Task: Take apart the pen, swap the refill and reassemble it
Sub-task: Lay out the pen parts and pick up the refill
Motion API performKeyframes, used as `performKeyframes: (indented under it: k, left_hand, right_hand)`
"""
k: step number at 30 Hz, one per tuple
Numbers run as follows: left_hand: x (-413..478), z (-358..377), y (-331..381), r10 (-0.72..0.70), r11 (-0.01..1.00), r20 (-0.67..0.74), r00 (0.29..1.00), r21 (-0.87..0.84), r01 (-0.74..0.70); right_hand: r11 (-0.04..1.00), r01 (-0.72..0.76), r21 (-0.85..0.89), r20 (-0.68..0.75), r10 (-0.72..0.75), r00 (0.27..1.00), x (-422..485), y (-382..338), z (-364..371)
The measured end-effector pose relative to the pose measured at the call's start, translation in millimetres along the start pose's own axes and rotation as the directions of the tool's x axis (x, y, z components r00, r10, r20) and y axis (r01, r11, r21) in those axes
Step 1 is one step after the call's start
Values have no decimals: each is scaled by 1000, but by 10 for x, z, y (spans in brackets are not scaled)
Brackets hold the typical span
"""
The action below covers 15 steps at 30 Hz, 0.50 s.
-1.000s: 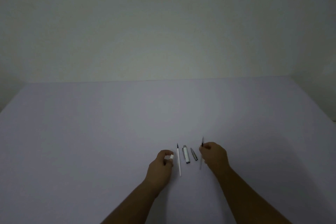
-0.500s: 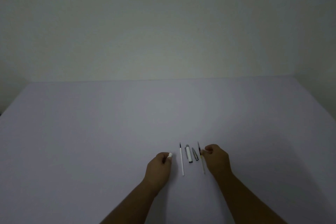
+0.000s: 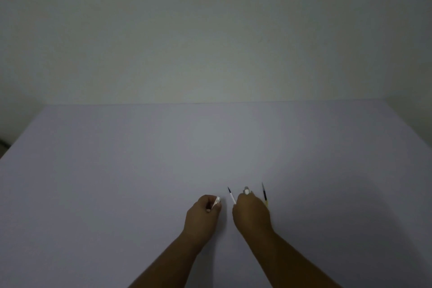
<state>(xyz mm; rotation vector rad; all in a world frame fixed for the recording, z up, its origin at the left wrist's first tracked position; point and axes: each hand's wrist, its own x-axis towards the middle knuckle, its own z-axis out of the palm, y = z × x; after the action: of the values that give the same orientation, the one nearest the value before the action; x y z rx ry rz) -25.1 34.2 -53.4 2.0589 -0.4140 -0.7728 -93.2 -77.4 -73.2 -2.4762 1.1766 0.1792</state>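
Note:
My left hand [image 3: 204,214] is closed around a short white pen part [image 3: 217,201] that pokes out past the fingers. Just to its right, my right hand [image 3: 251,214] has its fingers curled down over the lower end of the thin white refill [image 3: 231,196]. That refill slants, with its dark tip pointing away from me. A silver-and-white pen piece [image 3: 246,190] shows just beyond the right fingertips, mostly hidden by the hand. The dark refill [image 3: 264,194] with a yellowish end lies on the table right of my right hand, untouched.
The pen parts lie on a wide pale lavender table [image 3: 163,159], close to the edge near me. A plain light wall [image 3: 210,42] rises behind the table's far edge. Both forearms reach in from the bottom of the view.
My right hand has let go of the dark refill, which now lies on the table, and has shifted left onto the white refill. My left hand keeps its hold on the white part.

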Motion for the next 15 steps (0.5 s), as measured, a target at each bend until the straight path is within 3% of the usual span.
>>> performKeyframes:
  k: [4,8,15]
  left_hand:
    - [-7,-21,-17,27,999,4,1000,42,-27]
    - [-22,-2,24,60,994,25,998,93,-62]
    - [-33,61,121,94,990,44,995,97,-98]
  right_hand:
    - [976,-61,209,-27,68,997,-21,-44,-99]
    - [778,-64,626,-118,176,977,-25,-41,-271]
    - [639,-87,764,-99,250,963,-51,65,-308]
